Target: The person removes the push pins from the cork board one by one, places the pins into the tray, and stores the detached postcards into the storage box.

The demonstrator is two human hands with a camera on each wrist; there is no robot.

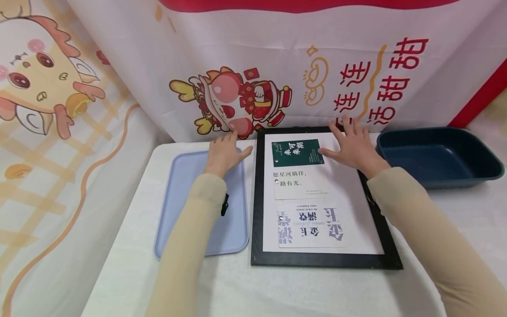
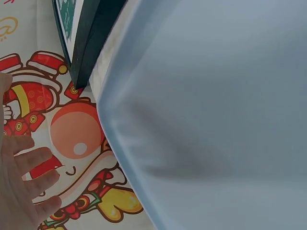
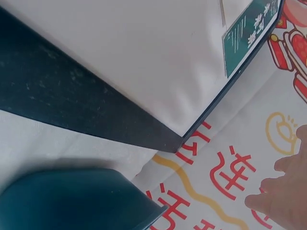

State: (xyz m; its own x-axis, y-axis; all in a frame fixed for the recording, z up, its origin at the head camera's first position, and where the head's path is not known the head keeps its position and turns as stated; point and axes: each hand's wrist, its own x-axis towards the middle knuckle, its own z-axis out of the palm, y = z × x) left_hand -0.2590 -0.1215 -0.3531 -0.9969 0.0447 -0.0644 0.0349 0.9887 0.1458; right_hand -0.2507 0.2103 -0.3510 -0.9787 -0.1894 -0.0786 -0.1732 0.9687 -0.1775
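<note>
Head view: left hand (image 1: 223,152) hangs over the far end of a pale blue, shallow rectangular tray (image 1: 234,229), fingers spread, thumb out to the side, gripping nothing. Right hand (image 1: 352,145) is spread too, over the far right corner of a flat black-edged rectangular frame (image 1: 258,198) with a white inner panel (image 1: 356,220), holding nothing; its thumb tip is at the right end of a dark green card with white lettering (image 1: 297,152), contact can't be told. Frame lies flat on the white cloth-covered worktop (image 1: 309,290), just right of the tray. Inside it the green card sits farthest away, then a white card with black lettering (image 1: 301,189), then a white card with purple-blue lettering (image 1: 310,226) nearest. Each has a small round spot near its left end, too small to identify. Dark blue, rounded rectangular tub (image 1: 439,154) stands right of the frame, by its far right corner. Wrist views agree: left fingers apart beside the tray's far edge, right fingers apart beyond the frame's corner. Step in hand, as judged: a free-handed moment, no grasp made, cards lined up one behind another. Any next move on a card would call for lowering one hand and pinching a thin edge lightly, without dragging neighbours; shifting the frame would call for fingers on its black border, not the panel.
</note>
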